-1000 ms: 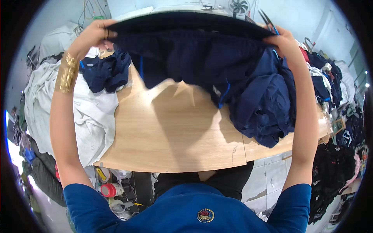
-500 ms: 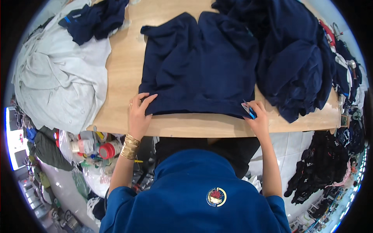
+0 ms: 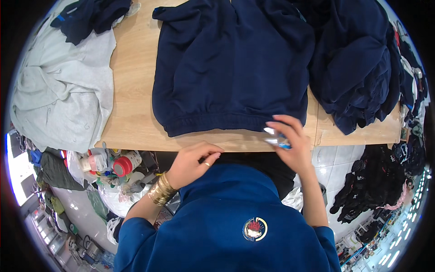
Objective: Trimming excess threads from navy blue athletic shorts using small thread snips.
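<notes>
A dark navy garment (image 3: pixel 231 68), apparently a pair of trousers or shorts, lies spread on the wooden table, its gathered elastic waistband (image 3: pixel 213 121) along the near side. Over the right end of that band is my right hand (image 3: pixel 292 143), fingers curled round small thread snips (image 3: pixel 276 138) with shiny blades and a blue part; motion blurs them a little. My left hand (image 3: pixel 192 163) is off the cloth, just in front of the table edge. Its fingers are bent and pinched together, and whatever they might hold is too small to make out.
Pale grey cloth (image 3: pixel 63 90) covers the table's left side, with a smaller navy piece (image 3: pixel 90 18) on top. More navy fabric (image 3: pixel 358 68) is heaped at the right. Below the table (image 3: pixel 131 90) are a red-lidded container (image 3: pixel 123 166) at left and black clothes (image 3: pixel 369 188) at right.
My left hand has let go of the waistband's left corner and come back toward my body. My right hand has lifted off the right corner and shifted slightly left with the snips.
</notes>
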The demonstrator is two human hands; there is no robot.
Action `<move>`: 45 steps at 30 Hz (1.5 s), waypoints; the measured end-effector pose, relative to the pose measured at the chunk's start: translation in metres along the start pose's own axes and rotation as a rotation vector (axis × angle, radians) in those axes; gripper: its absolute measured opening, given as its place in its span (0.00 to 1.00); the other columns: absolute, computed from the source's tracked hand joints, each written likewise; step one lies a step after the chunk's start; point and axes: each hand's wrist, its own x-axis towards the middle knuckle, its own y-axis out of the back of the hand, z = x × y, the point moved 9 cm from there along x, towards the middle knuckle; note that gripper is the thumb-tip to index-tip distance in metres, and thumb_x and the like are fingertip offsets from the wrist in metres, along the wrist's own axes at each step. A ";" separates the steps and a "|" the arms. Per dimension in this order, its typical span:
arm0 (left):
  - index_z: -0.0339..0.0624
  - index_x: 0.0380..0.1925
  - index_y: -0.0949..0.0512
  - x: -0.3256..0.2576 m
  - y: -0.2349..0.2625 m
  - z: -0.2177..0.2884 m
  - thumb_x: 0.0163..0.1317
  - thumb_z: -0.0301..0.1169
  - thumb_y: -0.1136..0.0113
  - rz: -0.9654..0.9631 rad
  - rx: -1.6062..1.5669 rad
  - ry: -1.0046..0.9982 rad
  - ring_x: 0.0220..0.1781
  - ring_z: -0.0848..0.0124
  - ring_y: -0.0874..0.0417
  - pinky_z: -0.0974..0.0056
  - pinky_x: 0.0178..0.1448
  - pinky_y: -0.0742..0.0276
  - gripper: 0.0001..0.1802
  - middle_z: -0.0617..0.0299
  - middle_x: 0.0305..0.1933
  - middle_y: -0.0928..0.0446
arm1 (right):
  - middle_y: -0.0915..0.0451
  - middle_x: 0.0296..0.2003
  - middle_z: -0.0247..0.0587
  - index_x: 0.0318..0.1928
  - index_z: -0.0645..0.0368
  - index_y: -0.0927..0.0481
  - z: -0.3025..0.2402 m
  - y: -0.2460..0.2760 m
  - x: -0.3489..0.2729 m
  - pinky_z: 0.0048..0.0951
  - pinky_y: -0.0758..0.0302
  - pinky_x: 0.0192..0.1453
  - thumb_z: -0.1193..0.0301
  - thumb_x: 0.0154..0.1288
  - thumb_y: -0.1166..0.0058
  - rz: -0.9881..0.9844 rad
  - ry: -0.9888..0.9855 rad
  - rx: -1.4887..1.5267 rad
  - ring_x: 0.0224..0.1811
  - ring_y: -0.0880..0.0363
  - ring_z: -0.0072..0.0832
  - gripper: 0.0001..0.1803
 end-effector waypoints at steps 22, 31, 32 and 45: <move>0.42 0.41 0.21 0.011 -0.029 -0.016 0.57 0.27 0.39 -0.171 -0.311 0.206 0.33 0.75 0.20 0.70 0.40 0.24 0.11 0.60 0.35 0.21 | 0.25 0.42 0.38 0.43 0.55 0.22 0.003 -0.034 0.008 0.25 0.26 0.28 0.82 0.48 0.42 0.177 -0.027 -0.035 0.28 0.21 0.29 0.18; 0.43 0.49 0.25 0.077 0.025 0.063 0.52 0.33 0.36 0.046 0.611 -0.474 0.55 0.64 0.26 0.49 0.67 0.43 0.22 0.54 0.50 0.24 | 0.31 0.22 0.25 0.38 0.61 0.23 0.019 0.000 0.031 0.16 0.39 0.31 0.72 0.60 0.43 -0.141 -0.458 0.643 0.26 0.35 0.14 0.07; 0.38 0.46 0.24 0.082 0.034 0.047 0.55 0.34 0.37 -0.034 0.325 -0.269 0.49 0.68 0.24 0.57 0.62 0.38 0.19 0.56 0.43 0.22 | 0.34 0.23 0.20 0.37 0.61 0.22 0.023 0.008 0.030 0.14 0.42 0.32 0.71 0.61 0.43 -0.084 -0.545 0.714 0.27 0.38 0.10 0.07; 0.24 0.47 0.27 0.073 0.031 0.038 0.64 0.36 0.44 -0.139 -0.354 0.027 0.41 0.82 0.27 0.75 0.50 0.31 0.22 0.66 0.37 0.22 | 0.37 0.16 0.17 0.39 0.57 0.19 0.051 0.024 0.022 0.14 0.55 0.19 0.68 0.58 0.40 0.004 -0.678 0.854 0.15 0.46 0.06 0.10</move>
